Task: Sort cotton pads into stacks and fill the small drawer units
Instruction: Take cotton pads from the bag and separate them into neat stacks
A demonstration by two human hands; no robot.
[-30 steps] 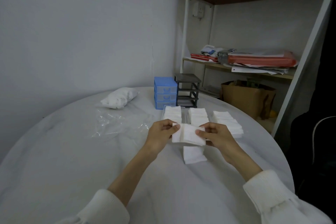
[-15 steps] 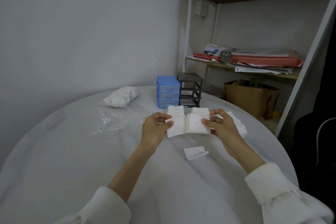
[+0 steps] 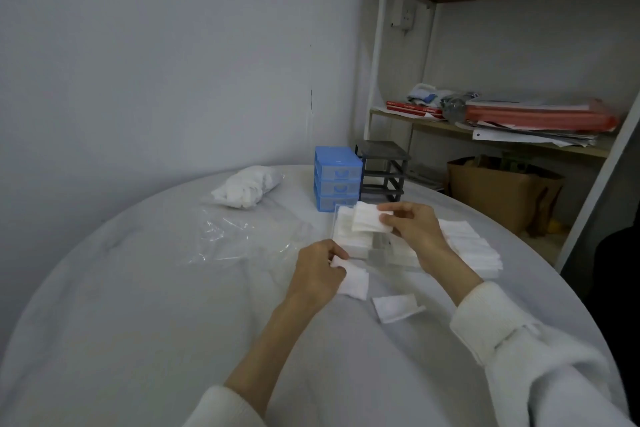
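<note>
My left hand (image 3: 317, 270) pinches a small stack of white cotton pads (image 3: 353, 282) low over the table. My right hand (image 3: 414, 227) holds another stack of pads (image 3: 367, 221) above clear drawers (image 3: 381, 255) lying on the table, one of them filled with pads (image 3: 346, 230). A loose pad (image 3: 396, 308) lies on the cloth near me. A row of stacked pads (image 3: 471, 248) sits to the right of my right hand. The blue drawer unit (image 3: 336, 182) and the dark empty frame (image 3: 382, 170) stand behind.
A bag of cotton pads (image 3: 246, 186) lies at the back left, with an empty clear plastic wrapper (image 3: 239, 236) in front of it. The round table (image 3: 138, 305) has a white cloth. A shelf (image 3: 502, 135) with papers and a brown paper bag (image 3: 502, 191) stand to the right.
The stack I held in both hands has been split in two. My left hand came down and toward me with one part; my right hand moved up over the clear drawers with the other.
</note>
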